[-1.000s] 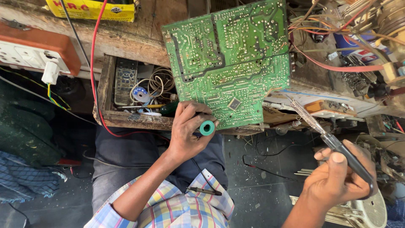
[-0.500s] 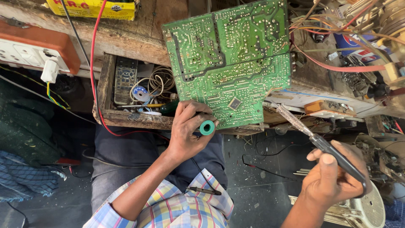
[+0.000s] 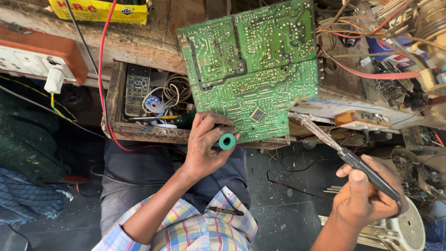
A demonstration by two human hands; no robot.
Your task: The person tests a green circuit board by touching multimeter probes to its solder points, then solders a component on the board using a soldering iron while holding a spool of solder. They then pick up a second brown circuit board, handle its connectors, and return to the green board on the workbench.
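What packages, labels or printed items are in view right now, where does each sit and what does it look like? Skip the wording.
Yellow box: top left on the wooden bench, long and flat, red print plus a small round emblem.
Blue and red pack: upper right among the wires, partly hidden, with a white patch.
White sheet: right of the green circuit board, at the bench edge, faint blue lines.
No screens visible.
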